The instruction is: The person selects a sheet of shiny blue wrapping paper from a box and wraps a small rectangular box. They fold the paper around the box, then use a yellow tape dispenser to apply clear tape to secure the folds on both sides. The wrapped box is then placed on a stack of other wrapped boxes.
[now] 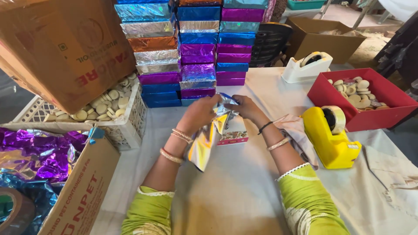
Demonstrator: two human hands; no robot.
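A small patterned box (233,132) lies on the white cloth-covered table (244,187), partly under a shiny silver and yellow foil sheet (208,141). My left hand (201,112) grips the foil's upper edge. My right hand (246,107) pinches the foil at the box's far end. Both wrists wear bangles, and my sleeves are green.
Stacks of foil-wrapped boxes (191,52) stand just behind my hands. A yellow tape dispenser (331,137) and a white one (307,67) sit to the right, beside a red tray (370,119) of round pieces. To the left are a white crate (124,128) of round pieces and cardboard boxes (82,191) holding foil.
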